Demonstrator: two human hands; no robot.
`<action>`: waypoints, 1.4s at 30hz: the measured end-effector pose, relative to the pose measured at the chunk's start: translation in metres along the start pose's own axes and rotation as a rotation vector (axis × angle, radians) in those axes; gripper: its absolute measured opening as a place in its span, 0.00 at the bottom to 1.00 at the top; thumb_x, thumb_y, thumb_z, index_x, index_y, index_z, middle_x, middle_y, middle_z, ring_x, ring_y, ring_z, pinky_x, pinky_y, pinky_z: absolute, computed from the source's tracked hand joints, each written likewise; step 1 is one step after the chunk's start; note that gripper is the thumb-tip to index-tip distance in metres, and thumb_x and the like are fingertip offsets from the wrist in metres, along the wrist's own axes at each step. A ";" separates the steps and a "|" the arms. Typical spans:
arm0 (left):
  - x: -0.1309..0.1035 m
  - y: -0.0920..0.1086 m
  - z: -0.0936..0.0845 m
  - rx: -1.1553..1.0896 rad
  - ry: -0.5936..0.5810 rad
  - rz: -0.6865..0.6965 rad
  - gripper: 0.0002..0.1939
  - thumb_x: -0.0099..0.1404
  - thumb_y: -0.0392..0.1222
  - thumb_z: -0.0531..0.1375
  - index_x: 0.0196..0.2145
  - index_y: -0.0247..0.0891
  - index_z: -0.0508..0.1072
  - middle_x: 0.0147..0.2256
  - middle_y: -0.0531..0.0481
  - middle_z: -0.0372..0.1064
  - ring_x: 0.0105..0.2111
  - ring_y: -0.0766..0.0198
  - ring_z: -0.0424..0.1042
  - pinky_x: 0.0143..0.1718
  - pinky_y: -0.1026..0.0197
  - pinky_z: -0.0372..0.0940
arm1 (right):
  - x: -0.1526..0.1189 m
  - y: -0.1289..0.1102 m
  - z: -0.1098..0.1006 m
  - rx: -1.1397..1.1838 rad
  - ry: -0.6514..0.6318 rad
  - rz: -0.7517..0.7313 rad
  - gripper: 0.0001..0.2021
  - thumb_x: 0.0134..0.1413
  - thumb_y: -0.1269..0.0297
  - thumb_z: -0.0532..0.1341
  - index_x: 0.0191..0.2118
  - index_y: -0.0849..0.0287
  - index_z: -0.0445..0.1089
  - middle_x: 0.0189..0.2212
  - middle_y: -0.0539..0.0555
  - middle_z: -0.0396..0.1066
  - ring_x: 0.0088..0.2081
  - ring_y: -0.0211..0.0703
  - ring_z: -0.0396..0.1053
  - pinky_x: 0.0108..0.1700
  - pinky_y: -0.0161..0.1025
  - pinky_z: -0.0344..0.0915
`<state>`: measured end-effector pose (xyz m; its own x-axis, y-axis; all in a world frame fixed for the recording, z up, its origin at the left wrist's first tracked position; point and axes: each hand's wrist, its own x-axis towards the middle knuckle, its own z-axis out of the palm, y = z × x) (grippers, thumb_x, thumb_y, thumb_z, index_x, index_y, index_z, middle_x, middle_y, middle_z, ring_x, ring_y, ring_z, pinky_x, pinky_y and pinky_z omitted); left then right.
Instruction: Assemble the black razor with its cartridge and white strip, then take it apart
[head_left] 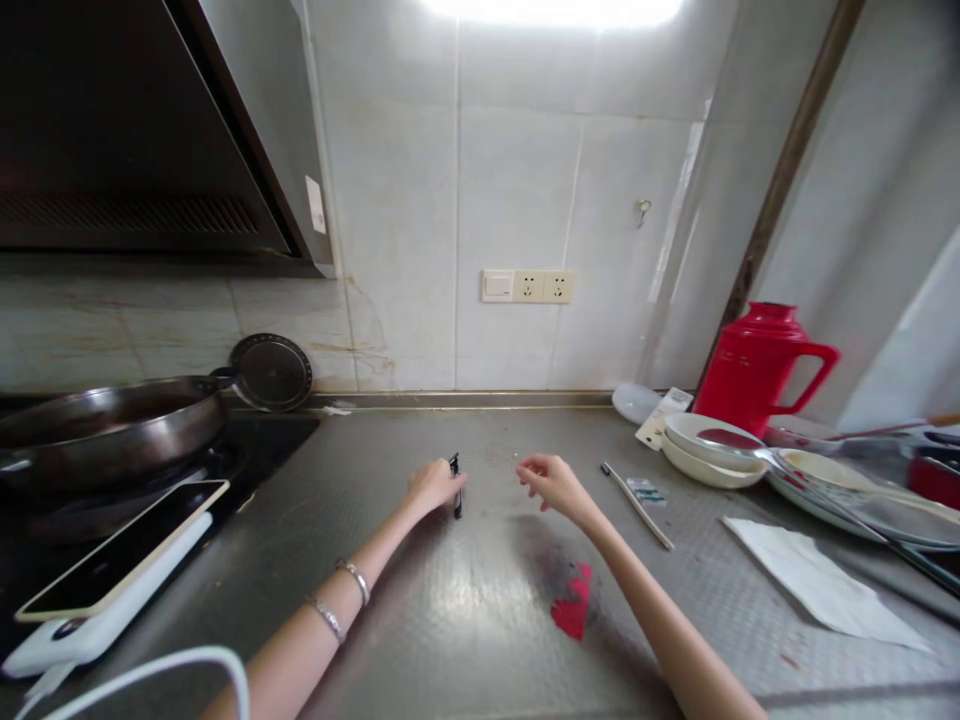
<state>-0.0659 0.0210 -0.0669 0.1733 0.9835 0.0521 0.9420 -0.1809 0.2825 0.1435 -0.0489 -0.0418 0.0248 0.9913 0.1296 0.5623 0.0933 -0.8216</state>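
Over the metal countertop [480,640], the left hand [433,487] pinches, nearer than the loosely curled right hand [553,482] with nothing visible in it, a slim black implement [458,504] leftward of the right hand, its long axis crosswise to the gap between them.

The head camera faces forward — counter [450,630] below.
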 end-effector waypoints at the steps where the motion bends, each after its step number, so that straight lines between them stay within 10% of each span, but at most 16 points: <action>1: -0.002 -0.001 -0.001 -0.004 -0.007 0.001 0.20 0.57 0.55 0.52 0.26 0.36 0.73 0.30 0.43 0.73 0.32 0.56 0.72 0.28 0.63 0.58 | 0.000 0.000 -0.008 -0.038 0.029 -0.006 0.10 0.49 0.63 0.54 0.30 0.63 0.69 0.25 0.53 0.71 0.21 0.33 0.66 0.14 0.24 0.58; 12: -0.012 -0.005 0.007 -0.021 0.022 -0.018 0.19 0.56 0.56 0.52 0.25 0.38 0.72 0.30 0.45 0.73 0.31 0.58 0.71 0.29 0.63 0.58 | -0.016 0.052 -0.110 -0.915 0.061 0.281 0.14 0.52 0.61 0.51 0.33 0.62 0.72 0.35 0.64 0.72 0.38 0.51 0.71 0.33 0.38 0.61; 26: -0.021 0.002 0.012 0.007 0.042 -0.025 0.16 0.58 0.52 0.52 0.27 0.38 0.73 0.32 0.44 0.73 0.35 0.57 0.72 0.31 0.62 0.58 | -0.030 0.104 -0.121 -1.045 -0.144 0.309 0.16 0.54 0.62 0.48 0.36 0.62 0.71 0.38 0.65 0.72 0.39 0.55 0.71 0.33 0.42 0.62; 32: -0.022 0.004 0.013 0.001 0.041 -0.005 0.14 0.59 0.47 0.52 0.28 0.38 0.73 0.33 0.44 0.73 0.35 0.56 0.72 0.32 0.62 0.59 | -0.024 0.077 -0.091 -0.967 -0.070 0.218 0.18 0.54 0.60 0.48 0.31 0.63 0.73 0.34 0.66 0.73 0.37 0.54 0.71 0.31 0.38 0.60; 42: -0.024 0.006 0.012 0.022 0.033 -0.008 0.14 0.59 0.46 0.51 0.30 0.38 0.73 0.34 0.43 0.73 0.36 0.56 0.72 0.32 0.62 0.59 | 0.003 0.000 0.026 -0.846 -0.055 -0.015 0.17 0.54 0.63 0.49 0.31 0.64 0.74 0.33 0.65 0.74 0.36 0.49 0.72 0.34 0.35 0.62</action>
<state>-0.0613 -0.0037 -0.0778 0.1567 0.9843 0.0812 0.9495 -0.1728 0.2618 0.1215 -0.0436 -0.0558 -0.0153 0.9957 0.0913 0.9918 0.0268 -0.1253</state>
